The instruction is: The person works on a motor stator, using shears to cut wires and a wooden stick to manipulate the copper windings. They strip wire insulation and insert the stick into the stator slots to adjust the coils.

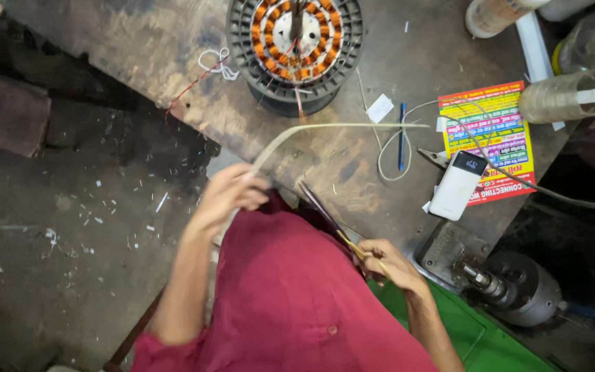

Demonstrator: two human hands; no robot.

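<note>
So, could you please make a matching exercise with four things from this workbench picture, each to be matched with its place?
Things:
1. pale strip
2. thin tool
3. motor stator
4. white power bank

Places:
A. on the colourful leaflet edge
B. at the bench's far edge
C. held by the left hand
D. held by the right hand

Pairs: 1-C, 2-D, 3-B, 4-A

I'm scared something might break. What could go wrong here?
The long pale strip in the left hand reaches across the bench and might sweep the blue pen or white power bank off. The thin tool in the right hand might poke the person's red shirt.
</note>
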